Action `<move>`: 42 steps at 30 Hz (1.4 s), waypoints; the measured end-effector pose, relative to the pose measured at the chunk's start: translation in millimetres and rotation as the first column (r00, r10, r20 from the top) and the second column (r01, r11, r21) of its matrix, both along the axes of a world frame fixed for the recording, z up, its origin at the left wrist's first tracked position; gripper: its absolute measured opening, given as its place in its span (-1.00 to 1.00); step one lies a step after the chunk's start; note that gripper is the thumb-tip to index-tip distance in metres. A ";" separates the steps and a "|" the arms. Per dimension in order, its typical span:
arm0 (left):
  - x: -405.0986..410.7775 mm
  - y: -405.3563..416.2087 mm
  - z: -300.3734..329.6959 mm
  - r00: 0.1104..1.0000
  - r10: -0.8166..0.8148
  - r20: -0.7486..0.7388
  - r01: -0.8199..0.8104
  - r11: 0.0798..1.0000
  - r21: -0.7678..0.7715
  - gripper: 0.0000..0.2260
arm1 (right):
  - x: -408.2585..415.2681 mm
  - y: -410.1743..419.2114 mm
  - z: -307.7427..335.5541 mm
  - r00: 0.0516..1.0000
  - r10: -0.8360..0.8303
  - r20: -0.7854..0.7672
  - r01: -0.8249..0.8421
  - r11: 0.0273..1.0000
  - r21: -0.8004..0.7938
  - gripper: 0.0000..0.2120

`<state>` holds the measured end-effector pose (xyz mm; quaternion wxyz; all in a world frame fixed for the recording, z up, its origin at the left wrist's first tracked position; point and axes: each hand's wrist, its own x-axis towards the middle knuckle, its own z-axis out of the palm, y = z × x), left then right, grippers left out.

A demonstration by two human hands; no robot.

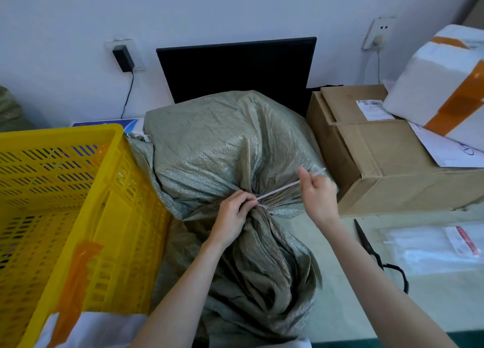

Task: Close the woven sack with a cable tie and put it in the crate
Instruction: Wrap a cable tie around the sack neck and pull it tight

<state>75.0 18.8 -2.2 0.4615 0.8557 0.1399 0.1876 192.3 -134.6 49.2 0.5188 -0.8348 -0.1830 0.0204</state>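
Woven sack (225,143): grey-green, full, lying at centre of the table, its mouth gathered into a narrow neck pointing toward 6 o'clock, so the loose cloth below the neck fans toward the viewer. Cable tie (277,189): pale strip looped round that neck, its free tail running out toward 2 o'clock. Left hand (233,216): pinched on the tie's head at the neck, apparently to brace it. Right hand (318,193): closed on the tail, drawn away from the neck, a pose suited to cinching the loop. Yellow crate (78,206): open-topped, touching the sack at 9 o'clock, near enough for a short lift. Cardboard box (379,161): at 3 o'clock. Scissors (366,245): at 4 o'clock, likely kept for trimming the tail.
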 end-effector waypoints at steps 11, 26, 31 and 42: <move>0.0 9.1 -4.2 1.000 0.001 -0.018 -0.001 1.000 0.004 -0.88 | 6.7 -25.8 -1.0 1.000 -0.021 -0.007 0.021 0.998 0.052 -0.46; -2.2 -4.7 -7.8 0.996 0.089 0.004 -0.089 0.995 -0.046 -0.87 | -22.1 20.4 -5.7 0.978 0.092 -0.188 -0.083 0.995 0.056 -0.51; -2.0 -4.8 -8.9 0.996 0.081 0.025 -0.082 0.996 0.030 -0.86 | -21.1 16.6 -9.1 0.996 0.045 -0.079 -0.047 0.999 -0.013 -0.47; -3.4 -4.5 -12.9 0.997 0.067 0.031 -0.067 0.998 0.009 -0.86 | -25.8 6.9 -12.7 0.993 0.078 -0.088 -0.077 0.997 0.014 -0.51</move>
